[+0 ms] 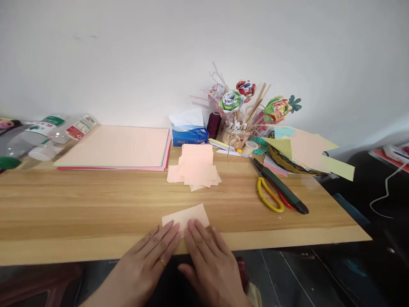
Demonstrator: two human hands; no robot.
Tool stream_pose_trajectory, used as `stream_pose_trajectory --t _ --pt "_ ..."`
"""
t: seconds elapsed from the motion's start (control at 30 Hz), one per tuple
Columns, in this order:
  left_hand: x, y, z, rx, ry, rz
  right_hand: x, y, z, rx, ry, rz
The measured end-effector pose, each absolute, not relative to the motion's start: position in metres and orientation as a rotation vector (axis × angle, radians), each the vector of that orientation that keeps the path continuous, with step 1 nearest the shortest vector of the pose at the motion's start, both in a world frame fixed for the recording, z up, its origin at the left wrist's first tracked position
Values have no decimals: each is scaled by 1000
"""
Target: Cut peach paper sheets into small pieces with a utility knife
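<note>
A small pale pink paper piece [187,214] lies near the front edge of the wooden table [96,200]. My left hand [150,256] lies flat with fingers stretched out, its fingertips pressing the paper's near left edge. Beside it, my right hand [209,256] also lies flat and open, its fingertips on the paper's near right part. Neither hand grips anything. A loose pile of similar pink paper squares [195,168] sits further back at the middle of the table.
A stack of large coloured sheets [118,147] lies at the back left beside plastic bottles [47,134]. A blue tissue box [189,132], a holder with paper flowers [238,115], a basket of paper scraps [303,155] and scissors [271,192] stand right.
</note>
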State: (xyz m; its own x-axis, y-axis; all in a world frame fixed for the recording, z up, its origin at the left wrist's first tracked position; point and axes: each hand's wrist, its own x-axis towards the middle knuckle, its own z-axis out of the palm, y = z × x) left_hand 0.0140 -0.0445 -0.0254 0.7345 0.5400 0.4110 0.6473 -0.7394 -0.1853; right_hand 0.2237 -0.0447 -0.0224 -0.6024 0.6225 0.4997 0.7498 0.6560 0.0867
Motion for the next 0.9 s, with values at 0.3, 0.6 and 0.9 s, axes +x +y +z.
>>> stream_pose_trajectory --t 0.3,0.6,0.9 --pt "23 -52 -26 -2583 -982 -473 251 -47 -32 -1278 -2348 -392" --pt "36 -57 -44 -2327 -1032 -646 259 -42 -37 -1208 -2419 -441" --pt "13 -55 -42 -2389 -913 -806 261 -46 -42 -1216 -2357 -372"
